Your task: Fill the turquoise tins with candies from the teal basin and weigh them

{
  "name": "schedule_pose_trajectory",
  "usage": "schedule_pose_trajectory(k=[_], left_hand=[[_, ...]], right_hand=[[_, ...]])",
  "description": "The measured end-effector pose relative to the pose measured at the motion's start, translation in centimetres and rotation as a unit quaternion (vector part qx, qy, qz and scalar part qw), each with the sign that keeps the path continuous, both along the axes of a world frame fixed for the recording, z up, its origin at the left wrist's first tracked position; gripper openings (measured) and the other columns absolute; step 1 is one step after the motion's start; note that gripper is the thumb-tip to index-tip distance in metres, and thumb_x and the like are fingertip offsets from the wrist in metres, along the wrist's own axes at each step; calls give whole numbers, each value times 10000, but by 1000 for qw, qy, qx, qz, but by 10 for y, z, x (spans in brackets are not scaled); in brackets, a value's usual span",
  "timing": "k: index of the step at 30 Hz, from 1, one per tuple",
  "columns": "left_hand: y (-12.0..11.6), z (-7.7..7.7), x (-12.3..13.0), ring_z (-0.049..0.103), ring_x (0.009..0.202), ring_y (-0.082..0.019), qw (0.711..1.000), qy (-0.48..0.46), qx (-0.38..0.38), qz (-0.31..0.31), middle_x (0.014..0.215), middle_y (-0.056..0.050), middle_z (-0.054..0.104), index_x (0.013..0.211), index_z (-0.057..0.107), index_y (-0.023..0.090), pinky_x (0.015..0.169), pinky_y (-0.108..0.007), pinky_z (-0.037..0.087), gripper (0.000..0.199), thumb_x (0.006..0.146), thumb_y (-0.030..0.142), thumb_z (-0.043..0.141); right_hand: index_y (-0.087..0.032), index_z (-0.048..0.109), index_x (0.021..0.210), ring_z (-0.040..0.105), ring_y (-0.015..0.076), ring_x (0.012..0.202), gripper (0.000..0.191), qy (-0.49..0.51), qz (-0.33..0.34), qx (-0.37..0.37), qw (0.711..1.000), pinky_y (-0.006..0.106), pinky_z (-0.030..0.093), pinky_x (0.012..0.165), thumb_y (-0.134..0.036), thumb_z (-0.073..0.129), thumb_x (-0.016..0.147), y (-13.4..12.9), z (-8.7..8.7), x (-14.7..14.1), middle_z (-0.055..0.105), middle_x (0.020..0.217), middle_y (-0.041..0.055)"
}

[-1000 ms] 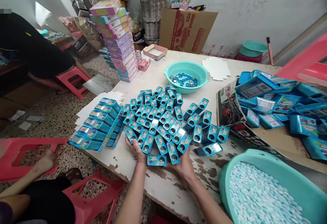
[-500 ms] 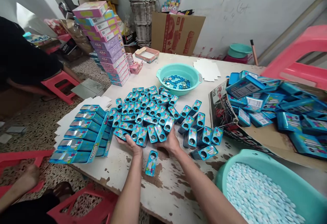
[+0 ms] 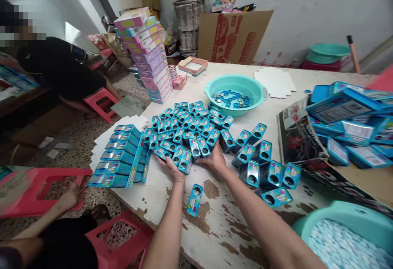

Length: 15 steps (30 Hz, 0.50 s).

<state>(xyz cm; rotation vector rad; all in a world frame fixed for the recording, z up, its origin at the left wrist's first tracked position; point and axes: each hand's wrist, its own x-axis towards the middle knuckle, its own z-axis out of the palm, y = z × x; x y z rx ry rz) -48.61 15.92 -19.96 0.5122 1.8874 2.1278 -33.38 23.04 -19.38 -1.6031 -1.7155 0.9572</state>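
Note:
A tight cluster of small blue tins (image 3: 179,137), standing with their holed printed ends up, fills the middle of the table. My left hand (image 3: 175,171) curls round tins at the cluster's near left edge, thumb in front, other fingers partly hidden. On the near right, my right hand (image 3: 216,158) wraps against several tins, its thumb stretched along their front and its other fingers mostly hidden. One separate tin (image 3: 195,200) stands between my forearms. Several looser tins (image 3: 247,154) are to the right, some leaning.
Stacked blue tins in a display box (image 3: 118,156) stand left. Behind are a turquoise basin (image 3: 236,81) of small round pieces and a tower of cartons (image 3: 150,62). To the right are a carton of tins (image 3: 291,134) and a tub of candies (image 3: 319,215). A person (image 3: 61,62) sits at left.
The view has swung left, shifting the scene rightward. My hands stay against the cluster, and the nearest tins between them have shifted slightly, with a small step between the left and right groups.

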Motion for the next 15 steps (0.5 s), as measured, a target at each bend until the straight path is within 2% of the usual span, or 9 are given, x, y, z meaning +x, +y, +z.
schedule_pose_trajectory(k=[4,6,8,10,11,13,14,15], left_hand=[[4,1,-1,332,1342,-215,999,26,-9,-18,1499,-151,235,1459,142,167,1067,-359,332,643,914,477,287],[2,5,-3,331,1342,-217,998,43,-34,-16,1491,-155,257,1457,154,152,1070,-359,329,660,907,496,279],[-6,11,-5,320,1346,-236,996,48,-68,-19,1481,-163,275,1446,191,137,1086,-383,305,690,889,535,282],[-21,20,-6,279,1362,-281,994,39,-95,-28,1463,-182,293,1420,255,125,1113,-454,235,718,864,578,300],[-31,27,-6,262,1365,-303,993,38,-108,-27,1448,-178,315,1400,297,142,1117,-491,208,714,849,596,328],[-50,46,1,325,1324,-330,988,69,-137,-19,1410,-145,370,1362,358,216,1098,-532,239,685,803,603,442],[-56,59,9,339,1313,-324,988,84,-130,-26,1407,-115,374,1346,377,254,1098,-520,254,665,778,573,517],[-59,74,20,347,1305,-313,987,105,-115,-46,1399,-90,382,1327,398,278,1100,-498,264,647,758,529,577]], right_hand=[[-96,-70,1443,237,369,1358,1499,-26,36,-10,999,465,337,1023,-478,849,323,21,-6,-6,166,1480,264],[-98,-42,1445,231,366,1364,1497,-17,35,-26,999,465,330,1032,-465,855,304,24,0,-11,133,1493,265],[-113,-5,1449,257,365,1357,1477,4,25,-51,998,464,343,1025,-430,864,297,16,13,-12,143,1496,254],[-103,73,1446,321,374,1324,1362,20,-5,-70,997,480,365,1006,-412,855,374,-5,34,-3,224,1471,252],[-112,143,1438,368,365,1298,1236,26,-3,-68,997,483,382,993,-408,832,456,-22,47,5,305,1440,235],[-178,301,1391,404,303,1282,864,34,-20,5,999,453,359,1030,-401,719,669,-66,75,29,432,1377,155],[-205,331,1377,378,282,1300,749,28,-52,54,997,447,322,1062,-402,665,736,-90,89,43,439,1374,127],[-221,303,1393,330,276,1328,713,17,-108,94,990,457,283,1086,-408,618,781,-113,100,58,398,1405,117]])
